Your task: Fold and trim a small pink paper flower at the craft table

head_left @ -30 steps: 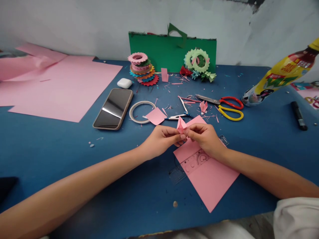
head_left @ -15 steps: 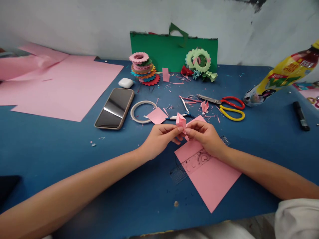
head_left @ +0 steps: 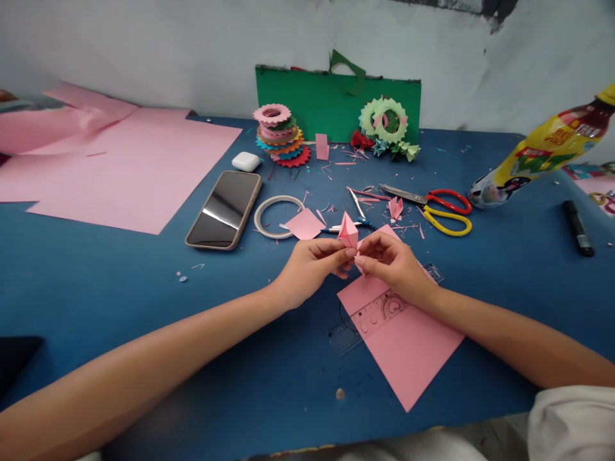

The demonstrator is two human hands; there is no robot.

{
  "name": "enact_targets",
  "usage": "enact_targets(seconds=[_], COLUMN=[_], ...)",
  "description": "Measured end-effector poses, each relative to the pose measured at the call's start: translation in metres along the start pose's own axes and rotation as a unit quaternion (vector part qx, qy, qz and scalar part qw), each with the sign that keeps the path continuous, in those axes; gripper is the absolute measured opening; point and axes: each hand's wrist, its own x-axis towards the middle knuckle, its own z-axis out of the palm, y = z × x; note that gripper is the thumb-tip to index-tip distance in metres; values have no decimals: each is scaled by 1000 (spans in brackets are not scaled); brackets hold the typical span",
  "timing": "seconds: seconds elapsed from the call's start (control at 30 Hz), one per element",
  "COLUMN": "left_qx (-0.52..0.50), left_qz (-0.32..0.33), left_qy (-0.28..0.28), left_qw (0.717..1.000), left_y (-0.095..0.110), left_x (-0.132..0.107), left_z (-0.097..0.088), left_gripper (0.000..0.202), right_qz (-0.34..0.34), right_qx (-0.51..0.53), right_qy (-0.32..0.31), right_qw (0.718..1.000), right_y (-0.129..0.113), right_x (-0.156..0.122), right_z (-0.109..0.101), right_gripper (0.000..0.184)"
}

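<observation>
A small folded pink paper piece (head_left: 348,230) is pinched between the fingertips of my left hand (head_left: 317,266), its pointed end facing away from me. My right hand (head_left: 391,262) is closed on the near end of the same piece, thumb against forefinger. Under my right hand lies a pink paper sheet (head_left: 408,355) with a clear ruler (head_left: 379,312) across it. Beyond my left hand, a pink paper square (head_left: 305,224) overlaps a white tape ring (head_left: 262,218). Another small folded pink piece (head_left: 395,209) lies farther back.
Red-and-yellow-handled scissors (head_left: 446,211) lie right of paper scraps. A phone (head_left: 223,211) and white earbud case (head_left: 246,161) are on the left, near large pink paper (head_left: 129,173). Stacked paper rings (head_left: 283,144) and a green board (head_left: 331,105) stand behind; a bottle (head_left: 538,153) is right.
The folded piece has turned in my fingers, and its point now stands up more. My right fingers have shifted slightly at its base. The camera view has moved a little.
</observation>
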Motion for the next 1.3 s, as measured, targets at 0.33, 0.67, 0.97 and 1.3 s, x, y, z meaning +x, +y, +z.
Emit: enact_targets(seconds=[0.33, 0.67, 0.97, 1.3], left_qx=[-6, -41, 14, -5], left_qz=[8, 22, -86, -59], left_qy=[-53, -7, -133, -49], left_qw=[999, 999, 987, 997], left_y=[1, 16, 13, 11], left_x=[-2, 3, -1, -1], left_z=[-1, -17, -11, -6], left_gripper=[24, 26, 22, 28], right_qz=[-71, 32, 72, 22], right_qx=[-74, -52, -115, -139], right_qy=[-2, -94, -147, -121], right_qw=[995, 994, 980, 983], right_y=[-4, -19, -24, -22], right_x=[-2, 15, 9, 3], right_z=[-2, -26, -23, -15], right_gripper=[16, 6, 4, 27])
